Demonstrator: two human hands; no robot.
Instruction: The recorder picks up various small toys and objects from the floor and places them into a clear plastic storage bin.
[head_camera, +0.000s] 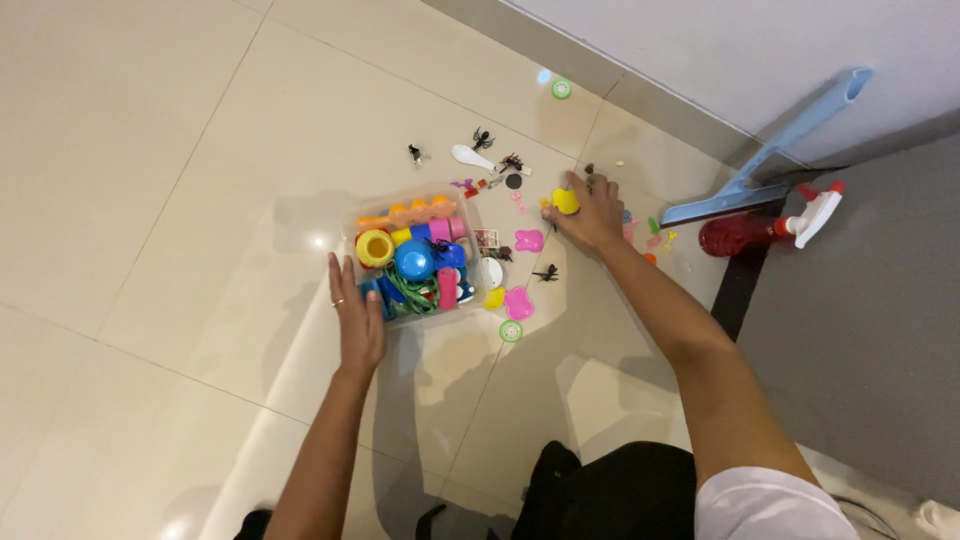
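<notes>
Left hand (358, 318) flat; right hand (592, 212) fingers curled.

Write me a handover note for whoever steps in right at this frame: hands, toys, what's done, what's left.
Left hand: open, flat against the near-left corner of the clear plastic toy box.
Right hand: grip shut on a small yellow toy out on the floor.
Done: box already holds many colourful toys.
Left: pink toy pieces, white spoon, green ring and black toy insects lie scattered on the tiles.

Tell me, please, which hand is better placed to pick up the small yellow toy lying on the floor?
The right hand: its fingers already rest on the yellow toy. The left hand lies flat against the toy box, farther away.
</notes>
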